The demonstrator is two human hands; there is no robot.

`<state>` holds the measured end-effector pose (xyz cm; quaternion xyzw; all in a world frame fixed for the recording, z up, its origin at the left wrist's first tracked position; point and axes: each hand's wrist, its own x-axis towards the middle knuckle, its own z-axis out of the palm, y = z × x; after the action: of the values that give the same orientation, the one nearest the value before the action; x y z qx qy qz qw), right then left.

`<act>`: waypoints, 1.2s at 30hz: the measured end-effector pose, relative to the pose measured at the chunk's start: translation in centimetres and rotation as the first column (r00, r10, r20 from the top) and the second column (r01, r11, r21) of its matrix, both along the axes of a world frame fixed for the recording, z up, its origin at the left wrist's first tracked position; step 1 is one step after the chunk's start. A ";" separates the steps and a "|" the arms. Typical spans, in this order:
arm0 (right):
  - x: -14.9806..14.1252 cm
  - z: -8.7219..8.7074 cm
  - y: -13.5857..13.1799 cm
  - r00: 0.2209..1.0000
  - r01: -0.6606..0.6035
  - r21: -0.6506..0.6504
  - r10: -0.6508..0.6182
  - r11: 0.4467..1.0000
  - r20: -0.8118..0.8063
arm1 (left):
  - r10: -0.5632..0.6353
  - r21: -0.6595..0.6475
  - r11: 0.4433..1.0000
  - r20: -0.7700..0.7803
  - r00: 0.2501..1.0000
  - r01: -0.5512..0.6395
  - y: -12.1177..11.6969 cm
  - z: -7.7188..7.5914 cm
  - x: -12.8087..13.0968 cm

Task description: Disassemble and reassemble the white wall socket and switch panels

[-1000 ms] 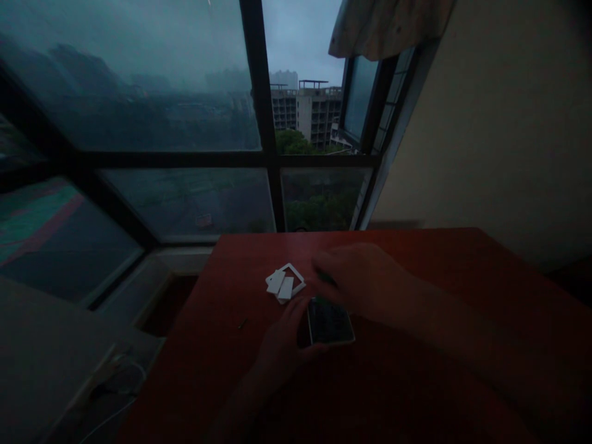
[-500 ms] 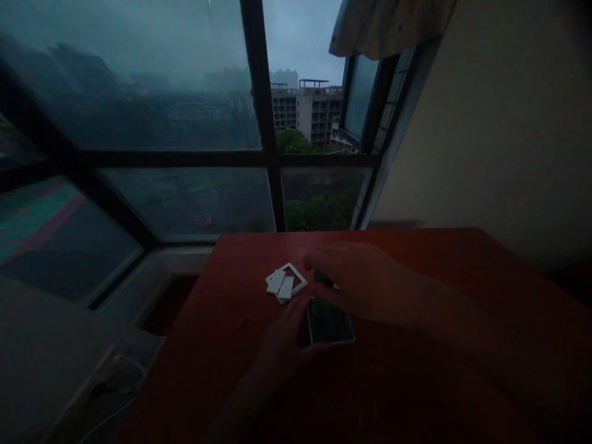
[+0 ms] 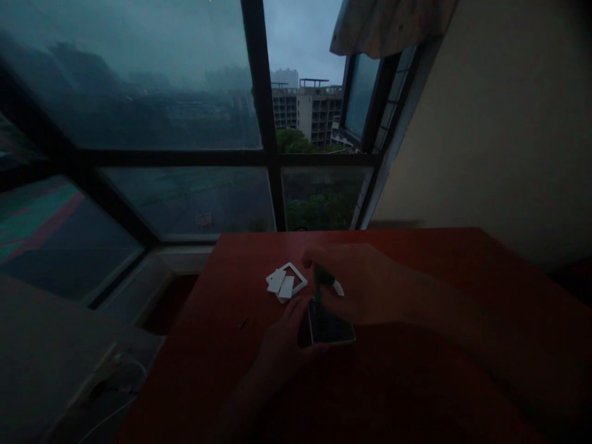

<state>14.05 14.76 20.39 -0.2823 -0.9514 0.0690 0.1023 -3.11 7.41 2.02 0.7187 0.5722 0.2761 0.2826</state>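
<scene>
A dark square panel with a pale rim (image 3: 333,330), like the body of a wall switch, lies on the table (image 3: 370,382). My left hand (image 3: 289,336) grips its left side, fingers at the far corner and thumb at the near edge. Above its far left part, my right hand (image 3: 361,283) is closed around a green and dark screwdriver (image 3: 319,280), held roughly upright with its lower end at the panel. Its tip is too dim to make out. Beyond my left fingers lie a white square frame (image 3: 300,285) and two small white plates (image 3: 287,287).
A small dark thin piece (image 3: 243,322), perhaps a screw, lies left of my left hand. Large windows (image 3: 185,203) rise behind the table, and a plain wall (image 3: 499,135) stands at the right. A white cable (image 3: 106,419) runs low at the left.
My right hand has turned slightly with the screwdriver, which now looks more upright, and a pale curved part shows beside it. My left hand and the panel have stayed in place.
</scene>
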 end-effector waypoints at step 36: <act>-0.1 -0.7 0.6 0.979 0.204 0.043 -0.205 0.978 0.018 | 0.008 0.002 1.000 0.011 1.000 -0.008 0.1 0.1 0.0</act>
<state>13.99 15.33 19.73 -0.3770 -0.9197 0.0353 0.1041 -3.09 7.47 2.09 0.7151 0.5734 0.2818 0.2836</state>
